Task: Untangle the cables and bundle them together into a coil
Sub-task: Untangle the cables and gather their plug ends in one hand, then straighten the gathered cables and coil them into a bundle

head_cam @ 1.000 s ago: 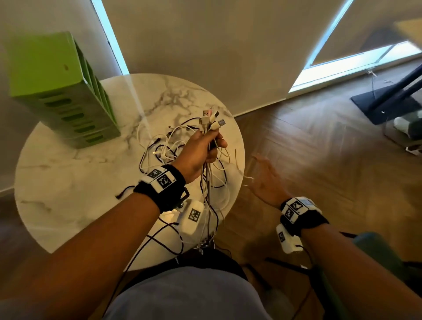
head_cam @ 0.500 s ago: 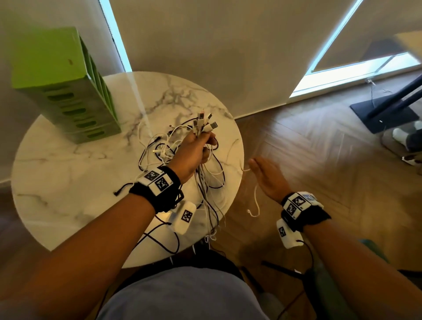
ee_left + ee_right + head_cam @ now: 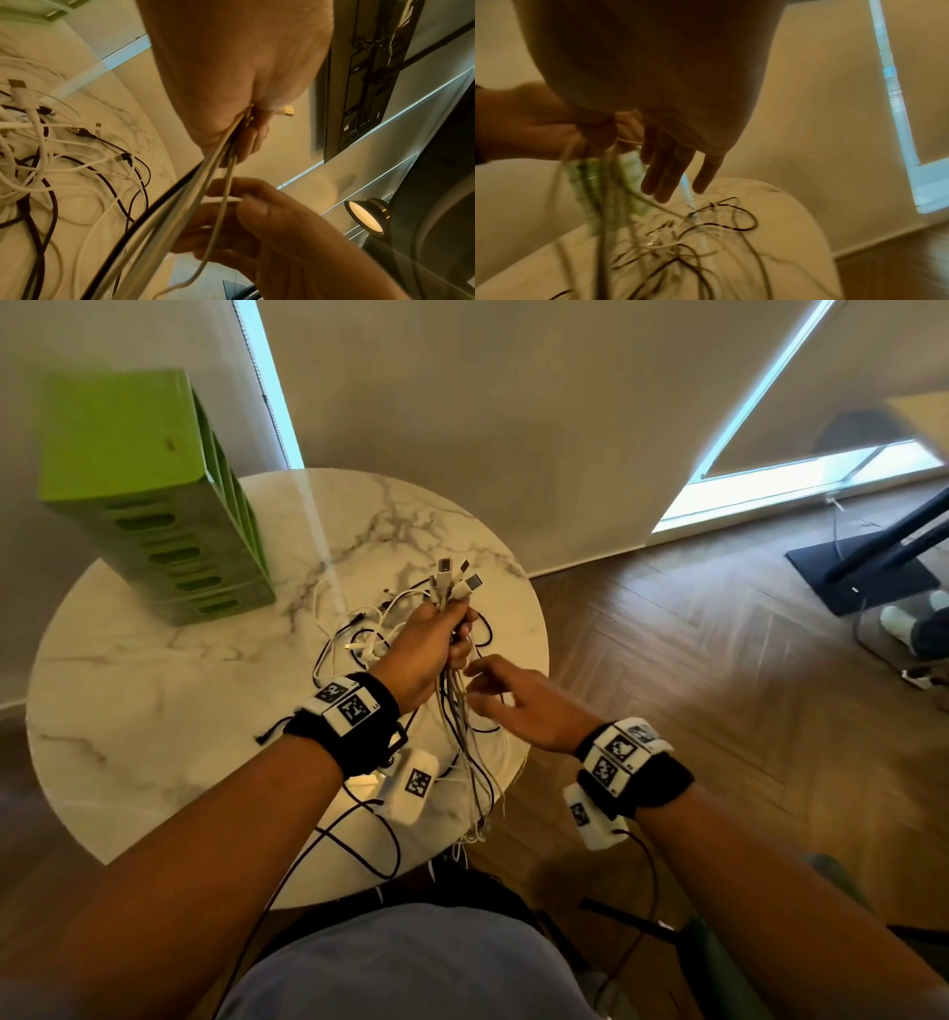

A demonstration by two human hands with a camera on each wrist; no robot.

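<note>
My left hand [image 3: 436,639] grips a bundle of white, grey and black cables [image 3: 462,726] above the marble table [image 3: 154,690]. Their plugs [image 3: 454,580] stick up out of the fist, and the strands hang down past the table's edge. Just below that fist, my right hand [image 3: 518,706] pinches one thin white cable [image 3: 223,200] between thumb and forefinger; its other fingers [image 3: 667,172] stay straight. More tangled white and dark cables [image 3: 51,162] lie on the table behind the hands.
A green slotted box [image 3: 154,505] stands at the table's back left. Wooden floor lies to the right, with a black stand base [image 3: 862,572] and a person's foot [image 3: 904,621] at the far right. A wall runs close behind the table.
My right hand has come in from beside the table's right edge, up and left to the hanging strands, and pinched a white cable. The left hand kept its grip, almost still.
</note>
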